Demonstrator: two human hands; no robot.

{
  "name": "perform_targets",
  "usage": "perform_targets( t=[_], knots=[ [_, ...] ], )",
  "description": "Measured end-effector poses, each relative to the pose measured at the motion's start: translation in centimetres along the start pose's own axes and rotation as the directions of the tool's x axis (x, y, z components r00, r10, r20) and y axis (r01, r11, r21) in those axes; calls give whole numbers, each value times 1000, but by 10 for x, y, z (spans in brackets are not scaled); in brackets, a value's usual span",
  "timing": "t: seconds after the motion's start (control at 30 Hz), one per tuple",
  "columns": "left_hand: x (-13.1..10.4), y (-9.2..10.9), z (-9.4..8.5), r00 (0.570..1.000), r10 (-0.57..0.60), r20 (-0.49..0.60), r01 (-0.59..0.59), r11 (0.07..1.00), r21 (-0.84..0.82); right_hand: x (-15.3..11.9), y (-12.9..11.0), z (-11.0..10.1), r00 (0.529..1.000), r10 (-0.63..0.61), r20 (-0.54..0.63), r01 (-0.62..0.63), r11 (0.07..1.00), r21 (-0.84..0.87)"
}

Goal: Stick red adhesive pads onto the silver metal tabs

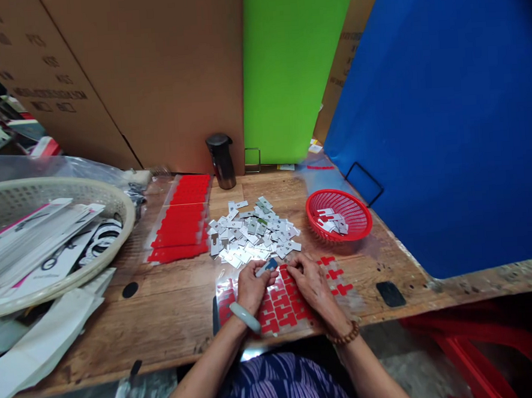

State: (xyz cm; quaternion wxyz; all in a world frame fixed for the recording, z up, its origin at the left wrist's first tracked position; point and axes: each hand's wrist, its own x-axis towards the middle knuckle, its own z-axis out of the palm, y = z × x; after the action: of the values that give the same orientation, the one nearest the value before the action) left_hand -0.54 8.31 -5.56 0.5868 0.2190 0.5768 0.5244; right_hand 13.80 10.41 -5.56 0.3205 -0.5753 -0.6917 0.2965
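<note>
My left hand (pixel 252 286) pinches a small metal piece (pixel 265 269) with a dark blue face at one end. Just to its right, my right hand (pixel 310 280) has its fingertips together on the clear sheet of red T-shaped stickers (pixel 284 303); what they hold, if anything, is too small to tell. Beyond both hands lies a loose pile of silvery metal pieces (pixel 254 233). A red basket (pixel 359 217) at the right contains some white and red pieces. More red sticker sheets (pixel 181 219) are stacked left of the pile.
A dark bottle (pixel 223 162) stands behind the pile. At the left, a large pale basket (pixel 129 213) holds packaged cards. Cardboard, a green panel (pixel 298 71) and a blue panel (pixel 451 127) border the back and right of the table (pixel 165 325).
</note>
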Motion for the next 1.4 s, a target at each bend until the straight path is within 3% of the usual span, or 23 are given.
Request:
perform_targets(
  t=[0.23, 0.4, 0.53, 0.7, 0.8, 1.0, 1.4],
  knots=[
    [6, 6, -2, 999, -39, 36, 39, 999, -2, -2, -3, -11, 990, 78, 118, -108, 956, 273],
    [7, 9, -3, 997, -66, 48, 67, 998, -18, -5, -1, -21, 978, 78, 193, -169, 839, 517],
    [4, 15, -5, 989, -124, 82, 129, 990, -61, -10, -7, -28, 983, 88, 160, -170, 756, 632],
    [-16, 33, -12, 957, -220, 189, 243, 964, -107, -21, -25, -33, 991, 119, 60, -131, 787, 603],
    [-34, 42, -19, 932, -253, 260, 300, 940, -161, -28, -39, -35, 992, 92, 84, -123, 828, 548],
    [-62, 46, -28, 923, -283, 263, 333, 927, -174, -41, -56, -28, 990, 48, 131, -103, 884, 455],
    [-73, 42, -26, 908, -294, 298, 335, 937, -95, -50, -57, -17, 986, 32, 162, -98, 901, 422]
  ],
)
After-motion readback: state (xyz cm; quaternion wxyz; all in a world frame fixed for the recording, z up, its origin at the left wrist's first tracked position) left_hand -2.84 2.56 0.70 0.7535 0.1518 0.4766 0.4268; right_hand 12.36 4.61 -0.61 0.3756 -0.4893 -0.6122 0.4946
